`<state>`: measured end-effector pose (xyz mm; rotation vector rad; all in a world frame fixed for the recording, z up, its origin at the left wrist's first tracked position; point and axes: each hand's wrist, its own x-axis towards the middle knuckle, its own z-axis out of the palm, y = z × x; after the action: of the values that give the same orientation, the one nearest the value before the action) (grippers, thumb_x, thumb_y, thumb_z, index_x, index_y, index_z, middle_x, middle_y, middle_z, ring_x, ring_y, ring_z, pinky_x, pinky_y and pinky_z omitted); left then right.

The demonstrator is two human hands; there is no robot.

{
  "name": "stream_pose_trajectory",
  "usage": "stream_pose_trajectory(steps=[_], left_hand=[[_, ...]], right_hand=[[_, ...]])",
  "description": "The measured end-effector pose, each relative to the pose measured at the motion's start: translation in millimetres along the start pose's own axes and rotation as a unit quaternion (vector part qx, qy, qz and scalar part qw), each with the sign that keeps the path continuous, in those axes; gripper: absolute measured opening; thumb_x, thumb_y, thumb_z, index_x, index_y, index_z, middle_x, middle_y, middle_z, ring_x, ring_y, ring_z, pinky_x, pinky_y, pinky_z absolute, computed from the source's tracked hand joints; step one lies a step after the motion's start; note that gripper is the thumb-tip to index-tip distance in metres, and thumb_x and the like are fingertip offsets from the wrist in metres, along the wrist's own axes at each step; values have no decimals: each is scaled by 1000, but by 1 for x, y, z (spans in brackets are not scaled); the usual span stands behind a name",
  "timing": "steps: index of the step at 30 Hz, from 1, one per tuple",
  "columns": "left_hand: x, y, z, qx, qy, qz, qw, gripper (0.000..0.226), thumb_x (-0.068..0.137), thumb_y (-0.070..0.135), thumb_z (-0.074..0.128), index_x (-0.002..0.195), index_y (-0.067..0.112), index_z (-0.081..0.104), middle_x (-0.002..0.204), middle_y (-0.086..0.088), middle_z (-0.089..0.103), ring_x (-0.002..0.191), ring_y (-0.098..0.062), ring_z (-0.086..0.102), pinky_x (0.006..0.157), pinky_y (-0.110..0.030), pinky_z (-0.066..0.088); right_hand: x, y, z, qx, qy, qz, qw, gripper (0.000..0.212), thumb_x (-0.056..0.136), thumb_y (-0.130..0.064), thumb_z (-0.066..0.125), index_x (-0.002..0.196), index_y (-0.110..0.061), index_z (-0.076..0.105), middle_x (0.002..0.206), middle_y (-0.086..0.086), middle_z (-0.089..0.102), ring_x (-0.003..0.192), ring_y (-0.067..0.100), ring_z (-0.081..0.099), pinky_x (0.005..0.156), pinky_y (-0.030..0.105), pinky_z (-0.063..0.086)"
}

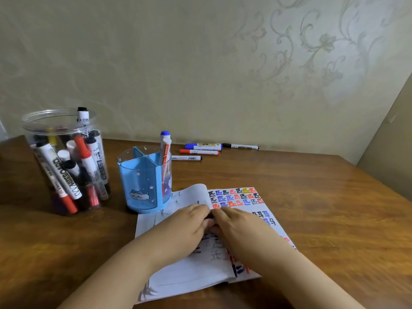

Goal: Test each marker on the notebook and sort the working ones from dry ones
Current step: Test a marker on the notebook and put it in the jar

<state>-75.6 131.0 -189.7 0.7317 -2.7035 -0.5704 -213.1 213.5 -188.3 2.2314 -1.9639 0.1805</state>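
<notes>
Black plastic peeks between your left hand (191, 224) and right hand (231, 226), both clamped together on a mostly hidden marker (209, 217) above the open notebook (200, 270), so a sudden cap release could jerk the tip across the page or knock the blue pen holder (142, 181).

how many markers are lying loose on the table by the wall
4: blue marker, black marker, red marker in front of the blue one, and another black-capped marker nearest the blue holder.

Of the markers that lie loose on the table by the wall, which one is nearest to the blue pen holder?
The black-tipped marker with a barcode, just right of the blue pen holder; the others lie farther back.
</notes>
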Motion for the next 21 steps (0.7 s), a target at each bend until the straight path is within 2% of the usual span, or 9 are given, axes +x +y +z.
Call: stream_pose_trajectory(steps=[3,5,7,11,13,16,19,21], left_hand=[[-1,1,-1,9,-4,23,1000,13,99,30,31,94,23,40,105,6,51,88,-3,40,67,-18,25],[-3,1,-2,4,-11,29,1000,14,99,31,32,91,23,41,98,7,50,85,-4,40,64,-18,26],[-5,3,-3,-12,-11,28,999,15,98,31,33,89,24,41,91,9,48,81,-2,40,65,-14,31],[-7,6,-3,-29,7,23,999,12,98,29,36,88,27,42,90,11,47,78,-1,40,63,-4,32],[-8,7,-3,-28,1,21,999,13,98,29,35,87,26,41,89,12,47,78,-1,40,62,-4,32],[-9,8,-3,-23,-19,24,999,24,98,30,35,74,31,35,76,16,44,71,3,44,61,-8,32],[-10,8,-3,-30,-32,21,999,27,98,30,36,71,32,35,72,17,44,69,5,45,60,-8,33],[-12,7,-4,-41,-35,21,998,19,98,31,36,81,31,45,82,16,53,72,2,45,63,-6,34]], right_hand=[[-3,-2,5,-5,50,-3,999,7,87,-17,48,88,-15,54,77,-2,55,60,18,55,49,24,29],[-7,-1,8,11,103,-9,995,19,86,-28,43,74,-19,55,62,-6,53,44,12,49,41,21,25],[-9,0,9,31,109,-19,993,28,89,-33,37,76,-18,57,63,-5,55,45,13,49,40,21,30],[-8,-2,8,45,91,-7,995,28,87,-32,38,85,-15,60,69,-1,54,51,19,53,42,26,40],[-10,-4,7,46,76,4,996,25,87,-30,40,84,-15,59,70,0,56,51,19,54,43,26,38],[-15,-3,5,36,69,-5,997,13,84,-26,48,80,-16,56,67,-2,59,48,19,54,41,23,32],[-16,-1,5,29,42,-33,998,11,87,-22,49,89,-13,55,77,4,62,58,27,58,47,34,42],[-18,1,4,27,33,-44,998,24,91,-27,38,104,-14,54,85,5,63,67,29,59,55,39,46]])
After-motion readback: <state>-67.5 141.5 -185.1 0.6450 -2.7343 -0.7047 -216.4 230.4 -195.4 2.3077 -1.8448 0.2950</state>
